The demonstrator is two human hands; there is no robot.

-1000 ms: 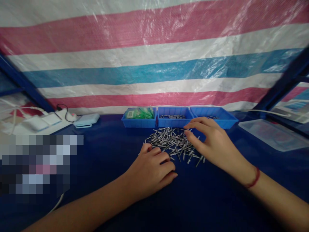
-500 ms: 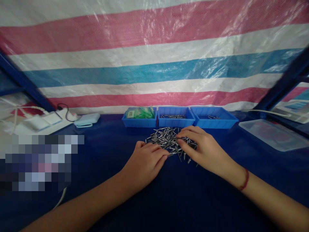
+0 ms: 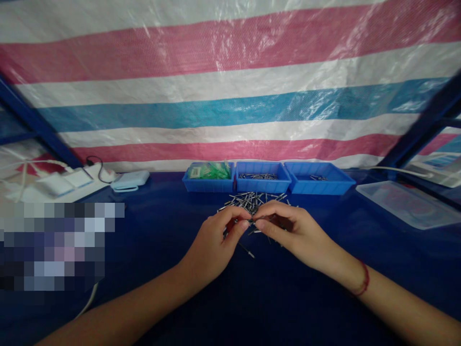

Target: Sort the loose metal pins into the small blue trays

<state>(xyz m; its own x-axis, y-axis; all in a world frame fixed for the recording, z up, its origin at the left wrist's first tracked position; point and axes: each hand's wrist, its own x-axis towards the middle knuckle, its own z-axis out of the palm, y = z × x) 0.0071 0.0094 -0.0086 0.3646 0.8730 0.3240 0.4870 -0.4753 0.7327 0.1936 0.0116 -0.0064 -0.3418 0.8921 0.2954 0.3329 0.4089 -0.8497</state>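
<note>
A: Head view. Where do the pins lie?
B: The pile of metal pins [image 3: 248,199] is on the blue table [image 3: 288,307], at one o'clock from the left hand [image 3: 214,240] and ten o'clock from the right hand [image 3: 300,233]. One loose pin [image 3: 251,253] lies apart at three o'clock from the left hand.
A: State of the hands?
B: Both closed in a pinch on slim metal pins, fingertips nearly meeting at the pile's near side.
A: Pose?
B: Left forearm enters from seven o'clock, right from four o'clock; the fingers curve inward, thumbs nearest the viewer. A red cord [image 3: 364,278] circles the right wrist.
A: Beyond?
B: Three blue bins [image 3: 262,186] in a row at twelve o'clock.
A: Limits?
B: The hands cover part of the pile. I cannot tell how many pins each hand grips. Frame edges cut both forearms; a pixelated patch obscures the area around eight o'clock.
</note>
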